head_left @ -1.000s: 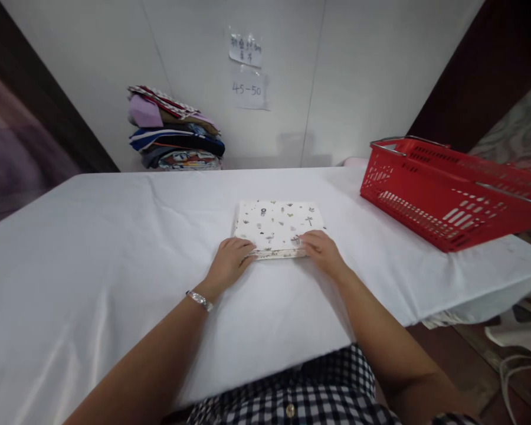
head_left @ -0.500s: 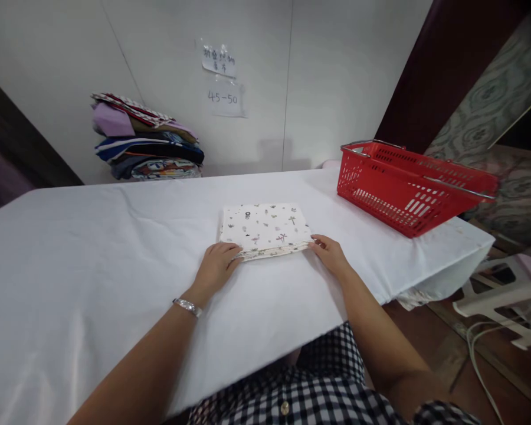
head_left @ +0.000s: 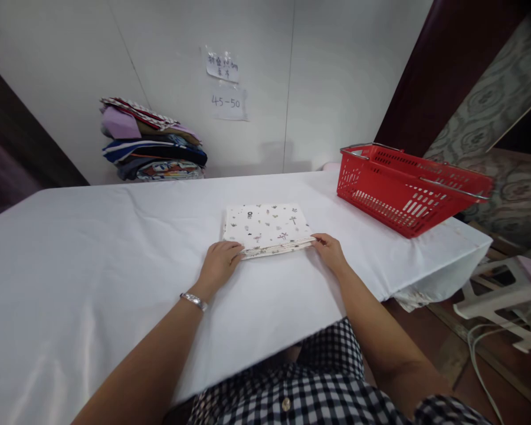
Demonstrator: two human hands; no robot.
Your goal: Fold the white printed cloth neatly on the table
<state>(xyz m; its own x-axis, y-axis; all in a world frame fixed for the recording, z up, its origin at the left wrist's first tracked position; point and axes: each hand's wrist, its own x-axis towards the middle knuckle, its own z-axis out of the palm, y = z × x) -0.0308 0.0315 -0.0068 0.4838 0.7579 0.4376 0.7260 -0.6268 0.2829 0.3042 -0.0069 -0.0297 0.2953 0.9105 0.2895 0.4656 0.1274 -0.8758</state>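
A white printed cloth (head_left: 268,224), folded into a thick rectangle, lies on the white-covered table (head_left: 137,254) in front of me. Small plants, palm trees and a flamingo are scattered over its top, and several folded layers show along the near edge. My left hand (head_left: 221,262) grips the near left corner, fingers on top and thumb at the front edge. At the near right corner, my right hand (head_left: 330,251) pinches the layers between thumb and fingers. A silver bracelet (head_left: 193,301) circles my left wrist.
A red plastic basket (head_left: 380,183) with metal handles stands at the table's right end. Folded fabrics (head_left: 154,144) are stacked at the back left by the wall. Paper notes (head_left: 225,102) hang above. On the right floor are a white stool (head_left: 504,295) and a cable (head_left: 478,366).
Both hands stay on the cloth's near corners. The right corner's edge is raised slightly. The view has shifted a little.
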